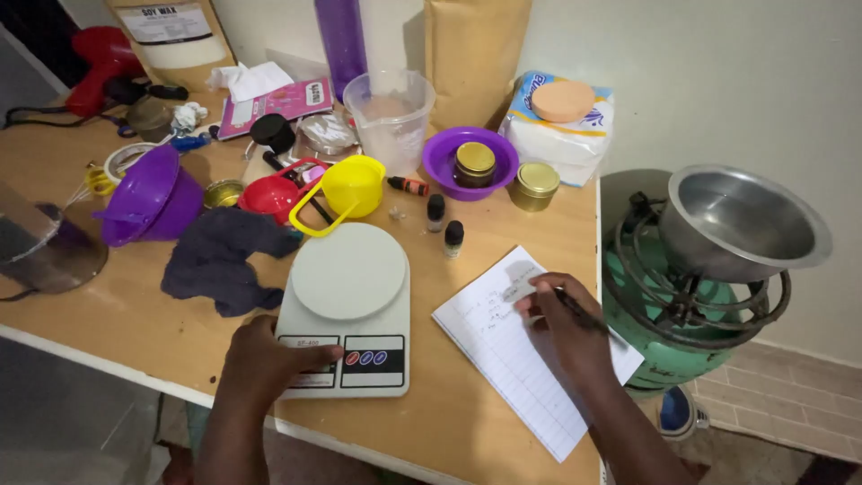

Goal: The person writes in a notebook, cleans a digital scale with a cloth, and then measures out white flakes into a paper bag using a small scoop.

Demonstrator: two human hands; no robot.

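A white digital kitchen scale [348, 305] with a round platform sits near the table's front edge. My left hand [265, 355] rests on its front left corner, thumb lying across the display panel. My right hand [564, 325] is closed on a dark pen [582, 314] with its tip on a lined notepad [516, 346] that lies tilted at the table's right side. Some writing shows near the top of the page.
Behind the scale: a yellow cup [350, 187], red scoop [269, 195], purple bowl [153, 199], dark cloth [224, 256], clear measuring jug [391, 117], two small dropper bottles [444, 224], gold-lidded tins [536, 184]. A green gas cylinder with a metal bowl [741, 224] stands right of the table.
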